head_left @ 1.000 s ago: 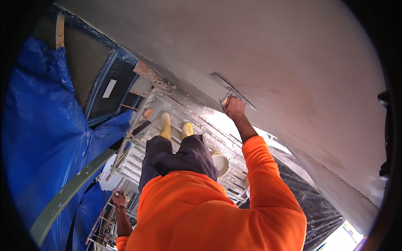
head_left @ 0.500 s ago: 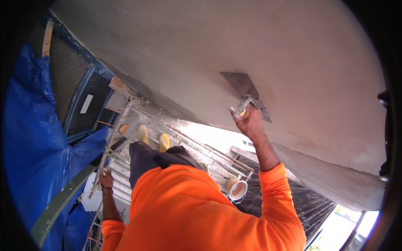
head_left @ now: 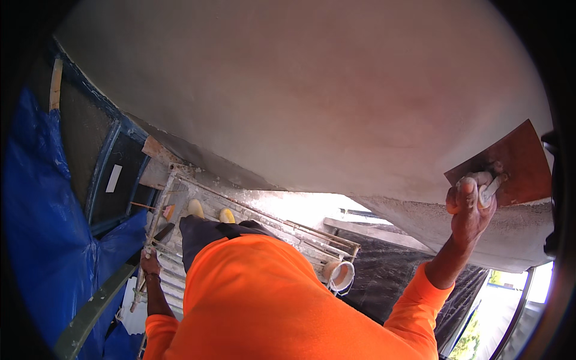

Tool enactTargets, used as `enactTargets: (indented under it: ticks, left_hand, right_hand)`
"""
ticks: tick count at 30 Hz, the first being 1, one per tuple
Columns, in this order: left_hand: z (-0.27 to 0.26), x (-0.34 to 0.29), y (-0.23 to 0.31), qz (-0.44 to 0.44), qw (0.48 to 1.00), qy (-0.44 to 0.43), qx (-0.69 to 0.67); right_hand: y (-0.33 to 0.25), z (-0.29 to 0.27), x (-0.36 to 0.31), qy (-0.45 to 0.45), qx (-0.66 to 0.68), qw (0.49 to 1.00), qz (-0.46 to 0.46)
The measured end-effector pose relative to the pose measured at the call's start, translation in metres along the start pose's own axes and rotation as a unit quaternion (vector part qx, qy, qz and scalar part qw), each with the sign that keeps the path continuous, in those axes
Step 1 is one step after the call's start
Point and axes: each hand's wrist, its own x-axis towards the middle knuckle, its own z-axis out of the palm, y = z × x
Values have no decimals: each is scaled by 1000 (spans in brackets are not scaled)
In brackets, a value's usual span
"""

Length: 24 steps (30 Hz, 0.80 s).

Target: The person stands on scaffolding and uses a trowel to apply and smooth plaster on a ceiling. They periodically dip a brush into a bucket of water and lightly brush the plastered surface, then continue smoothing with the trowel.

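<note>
My right hand is closed around the handle of a plastering trowel at the far right. Its flat, reddish-brown blade lies close against the smooth grey plastered wall, near the wall's lower edge where a rougher band begins. Whether the whole blade touches the surface I cannot tell. Down at the left, my left hand grips the plaster-splashed scaffold rail. Both arms are in orange sleeves.
I stand in yellow boots on a plaster-stained scaffold platform. A pale bucket hangs or stands at its right end. Blue tarpaulin and a green curved bar are at the left. Black sheeting spreads below right.
My right hand has swept the trowel right and downward across the wall, and the blade has turned. My left hand stays on the rail. The view has shifted slightly.
</note>
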Motion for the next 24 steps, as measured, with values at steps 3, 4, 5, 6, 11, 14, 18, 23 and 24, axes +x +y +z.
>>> enactTargets:
  ticks: [3, 4, 5, 6, 11, 14, 18, 23, 24]
  left_hand:
    - [1, -9, 22, -21, 994, 21, -103]
    - [6, -11, 30, -52, 990, 2, -134]
    - [5, -15, 33, -88, 980, -14, -177]
    - [10, -17, 37, -24, 977, 14, -210]
    - [13, -51, 36, 21, 960, 18, -280]
    - [9, -82, 26, -10, 962, 12, -272]
    - [-5, -124, -10, -72, 967, 23, -243]
    - [-24, -159, -73, -78, 984, 96, -126]
    - [-29, -166, -86, -91, 978, 95, -164]
  right_hand:
    - [20, 32, -29, -68, -263, 953, -135]
    - [36, 60, -48, -96, -213, 970, -64]
    - [50, 84, -63, -183, -170, 967, 53]
    - [71, 121, -73, -204, -216, 955, -4]
    - [134, 274, -120, -427, -287, 854, 77]
    - [150, 347, -117, -419, -231, 878, 27]
    - [147, 443, -91, -437, -245, 866, 11]
    - [145, 535, -61, -445, -274, 852, 29]
    - [148, 547, -55, -437, -278, 855, 33]
